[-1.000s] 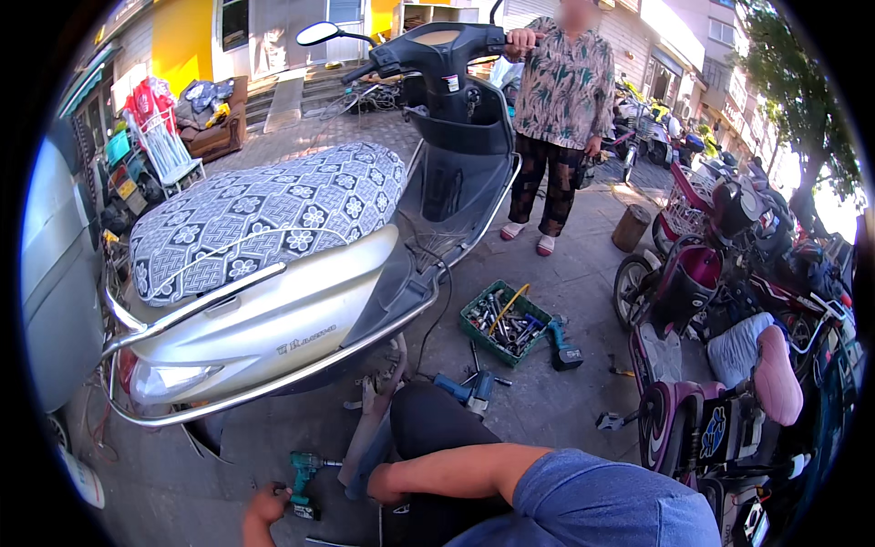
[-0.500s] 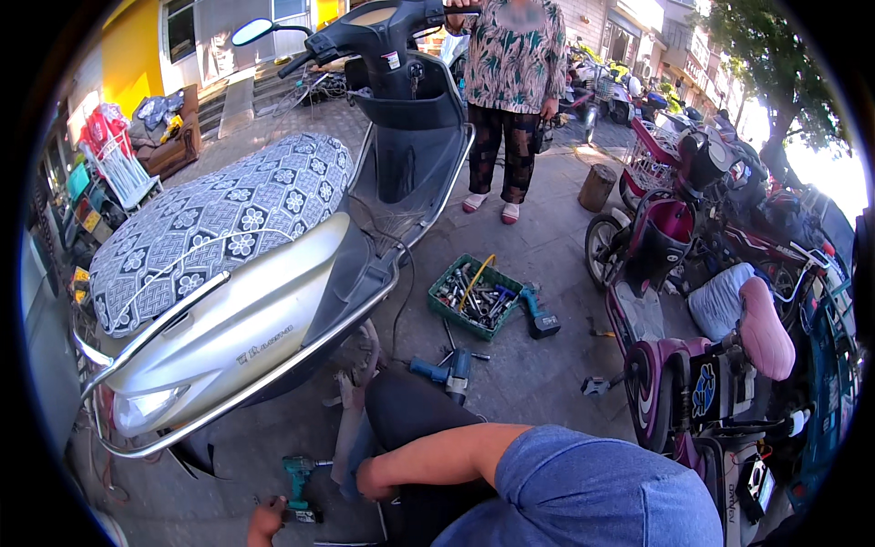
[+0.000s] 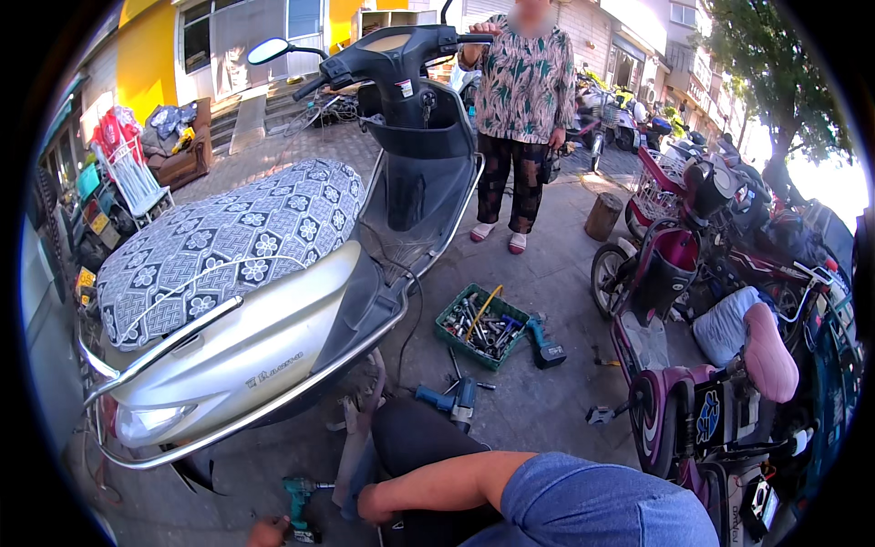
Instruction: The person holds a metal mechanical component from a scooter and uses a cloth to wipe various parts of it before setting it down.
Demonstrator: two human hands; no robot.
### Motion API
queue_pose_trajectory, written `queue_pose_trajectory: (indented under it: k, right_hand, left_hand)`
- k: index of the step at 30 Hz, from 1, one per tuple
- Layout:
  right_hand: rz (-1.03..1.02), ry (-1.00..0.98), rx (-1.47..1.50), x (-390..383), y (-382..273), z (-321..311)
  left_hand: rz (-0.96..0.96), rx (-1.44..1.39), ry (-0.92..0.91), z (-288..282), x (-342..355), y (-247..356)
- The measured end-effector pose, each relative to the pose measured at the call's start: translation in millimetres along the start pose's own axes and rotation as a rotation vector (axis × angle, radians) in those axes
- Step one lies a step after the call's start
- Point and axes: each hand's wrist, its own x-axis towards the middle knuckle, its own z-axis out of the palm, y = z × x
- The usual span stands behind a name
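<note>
My left hand [image 3: 268, 531] is at the bottom edge beside a teal cordless drill [image 3: 301, 506], its fingers curled; what they hold, if anything, is too small to make out. My right hand [image 3: 372, 506] is low beside a worn metal part [image 3: 357, 456] next to my dark-clad knee; its fingers are hidden. A silver scooter [image 3: 251, 346] with a patterned seat cover [image 3: 228, 237] stands over the part. A blue power tool [image 3: 460, 401] and loose sockets lie just beyond my knee, and a green crate of tools [image 3: 483, 324] sits near another cordless tool [image 3: 547, 345].
A person [image 3: 515, 109] stands beyond the scooter with a hand on its handlebar. Parked bikes and a purple electric scooter [image 3: 643, 392] line the right side, near a log stump [image 3: 602, 217]. A brown armchair [image 3: 182, 164] and clutter stand behind on the left.
The camera view has shifted, first sideways, then slightly back. My left hand has dropped lower toward the bottom edge beside the drill. My right hand stays by the metal part.
</note>
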Motion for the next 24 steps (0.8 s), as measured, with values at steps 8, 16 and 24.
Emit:
queue_pose_trajectory:
  k: [8, 16, 24]
  right_hand:
    - [-0.044, -0.045, -0.121, 28.0, 16.8, 7.3]
    - [-0.065, 0.059, -0.060, 41.8, 18.2, 34.8]
    - [-0.124, 0.108, -0.135, 28.1, 8.5, 22.9]
  left_hand:
    - [0.309, 0.227, 0.005, 1.0, 25.3, -28.8]
    - [0.146, 0.073, 0.117, -15.1, -33.5, 33.0]
    - [0.042, -0.247, 0.072, -8.6, -39.0, 23.9]
